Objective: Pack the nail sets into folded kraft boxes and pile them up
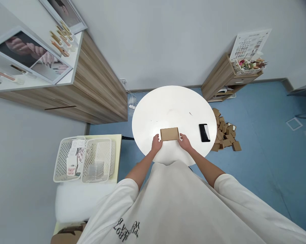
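Note:
A small brown cardboard box (169, 134) lies flat near the front edge of the round white table (168, 101), its lid side up. At its left end is my left hand (156, 143), fingers curled against the side. My right hand (184, 141) grips the opposite end in the same way, thumb and fingers close to the corner. Between them the box looks level. To the right of my right hand, a black phone (204, 133) rests on the tabletop, with a pale reflection across its screen.
Many small cardboard boxes (225, 134) lie heaped on the blue floor right of the table. White baskets (96, 159) with cards and clear plastic stand on a side table at left. A wooden cabinet (99, 81) and a small shelf unit (219, 76) flank the table.

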A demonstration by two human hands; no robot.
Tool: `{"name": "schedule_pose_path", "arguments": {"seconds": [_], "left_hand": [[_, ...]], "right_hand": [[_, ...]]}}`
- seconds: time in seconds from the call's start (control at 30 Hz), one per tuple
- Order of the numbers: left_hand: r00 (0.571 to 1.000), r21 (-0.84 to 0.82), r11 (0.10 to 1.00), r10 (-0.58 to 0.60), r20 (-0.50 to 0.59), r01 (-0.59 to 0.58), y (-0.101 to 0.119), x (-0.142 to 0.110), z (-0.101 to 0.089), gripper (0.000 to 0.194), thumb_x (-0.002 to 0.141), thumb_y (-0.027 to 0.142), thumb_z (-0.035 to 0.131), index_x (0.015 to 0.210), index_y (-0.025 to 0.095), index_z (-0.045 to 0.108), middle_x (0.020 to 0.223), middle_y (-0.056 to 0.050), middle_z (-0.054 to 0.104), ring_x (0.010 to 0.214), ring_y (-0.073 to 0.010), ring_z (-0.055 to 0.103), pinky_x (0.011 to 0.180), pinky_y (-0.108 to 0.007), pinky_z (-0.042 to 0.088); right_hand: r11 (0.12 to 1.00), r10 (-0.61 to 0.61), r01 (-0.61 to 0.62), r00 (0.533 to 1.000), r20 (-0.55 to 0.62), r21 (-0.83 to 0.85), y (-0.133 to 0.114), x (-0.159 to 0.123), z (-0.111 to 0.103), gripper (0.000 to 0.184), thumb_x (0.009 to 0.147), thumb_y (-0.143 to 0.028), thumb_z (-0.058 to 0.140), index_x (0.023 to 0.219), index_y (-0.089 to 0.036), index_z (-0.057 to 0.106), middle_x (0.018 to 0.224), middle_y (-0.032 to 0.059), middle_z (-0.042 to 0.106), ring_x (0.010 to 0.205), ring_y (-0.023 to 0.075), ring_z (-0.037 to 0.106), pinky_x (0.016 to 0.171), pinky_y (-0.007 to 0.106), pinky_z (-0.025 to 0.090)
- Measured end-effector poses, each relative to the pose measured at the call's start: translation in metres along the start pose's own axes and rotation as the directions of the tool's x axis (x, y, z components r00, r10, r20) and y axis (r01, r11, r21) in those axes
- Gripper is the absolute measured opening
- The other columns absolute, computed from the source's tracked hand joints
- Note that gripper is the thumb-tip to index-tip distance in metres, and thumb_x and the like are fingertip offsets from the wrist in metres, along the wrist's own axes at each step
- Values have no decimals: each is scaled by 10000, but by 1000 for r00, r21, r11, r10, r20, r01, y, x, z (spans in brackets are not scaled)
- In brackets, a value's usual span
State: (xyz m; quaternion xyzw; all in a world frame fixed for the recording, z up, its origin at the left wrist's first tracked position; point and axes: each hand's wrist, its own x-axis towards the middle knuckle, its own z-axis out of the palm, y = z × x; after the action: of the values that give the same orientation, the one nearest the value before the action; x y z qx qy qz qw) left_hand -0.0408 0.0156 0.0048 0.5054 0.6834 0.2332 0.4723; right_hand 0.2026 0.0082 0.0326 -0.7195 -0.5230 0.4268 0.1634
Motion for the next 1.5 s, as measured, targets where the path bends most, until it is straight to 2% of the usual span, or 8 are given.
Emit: {"name": "schedule_pose_path", "arguments": {"seconds": [0.23, 0.43, 0.63, 0.8, 0.97, 1.13, 1.33, 1.5], "left_hand": [[989, -77, 990, 121, 81, -114, 9, -2, 0, 544, 850, 165, 635, 1371, 215, 483, 1349, -127, 599, 1123, -239, 641, 970, -394, 513], [977, -49, 982, 189, 95, -185, 13, -6, -2, 619, 802, 156, 650, 1393, 202, 474, 1388, -136, 570, 1157, -249, 627, 975, -381, 511], [972, -15, 978, 207, 115, -207, 30, -3, 4, 655, 790, 177, 654, 1418, 194, 469, 1424, -149, 533, 1202, -268, 604, 988, -388, 501], [970, 20, 977, 210, 127, -214, 45, -6, 24, 666, 797, 188, 650, 1433, 196, 452, 1427, -158, 508, 1226, -276, 587, 1003, -392, 486], [957, 43, 966, 246, 150, -255, 66, -14, 66, 652, 792, 184, 647, 1417, 202, 460, 1417, -159, 486, 1213, -276, 592, 999, -405, 490], [940, 56, 954, 278, 199, -294, 107, -24, 120, 647, 793, 178, 646, 1413, 220, 464, 1393, -141, 491, 1215, -263, 585, 1020, -402, 483], [888, 58, 919, 359, 288, -391, 163, -34, 199, 638, 800, 171, 631, 1413, 229, 460, 1399, -132, 486, 1203, -254, 585, 1052, -407, 468], [828, 75, 868, 438, 351, -491, 212, -41, 272, 641, 801, 175, 623, 1421, 179, 460, 1387, -160, 499, 1287, -287, 527, 1091, -410, 441]], "right_hand": [[985, -4, 3, 1000, 4, 175, -18, -6, 1, 531, 867, -343, 604, 1386, -257, 539, 1401, 72, 604, 1199, 264, 622, 1022, 417, 510], [970, 41, -27, 998, -53, 241, -19, -17, 2, 507, 828, -333, 644, 1326, -256, 583, 1380, 71, 622, 1175, 256, 642, 1019, 424, 514], [952, 39, -5, 994, -105, 307, -11, -21, -11, 485, 815, -334, 646, 1290, -253, 595, 1376, 74, 622, 1184, 259, 637, 1010, 422, 519], [950, 27, 25, 987, -161, 312, 11, -16, -29, 483, 805, -332, 633, 1282, -272, 601, 1350, 59, 635, 1186, 261, 629, 1005, 434, 518], [954, 31, 42, 971, -235, 297, 42, -19, -61, 478, 794, -335, 617, 1267, -271, 614, 1326, 53, 642, 1170, 259, 624, 1016, 439, 506], [955, 48, 51, 946, -322, 292, 78, -30, -114, 482, 785, -331, 606, 1260, -249, 625, 1313, 74, 645, 1162, 267, 618, 1031, 436, 490], [962, 80, 51, 888, -453, 268, 141, -40, -182, 483, 813, -405, 570, 1263, -236, 623, 1288, 93, 620, 1151, 272, 598, 1022, 435, 486], [968, 141, -6, 837, -529, 250, 188, -57, -244, 510, 840, -443, 546, 1286, -208, 615, 1284, 122, 589, 1157, 282, 580, 1023, 428, 480]]}}
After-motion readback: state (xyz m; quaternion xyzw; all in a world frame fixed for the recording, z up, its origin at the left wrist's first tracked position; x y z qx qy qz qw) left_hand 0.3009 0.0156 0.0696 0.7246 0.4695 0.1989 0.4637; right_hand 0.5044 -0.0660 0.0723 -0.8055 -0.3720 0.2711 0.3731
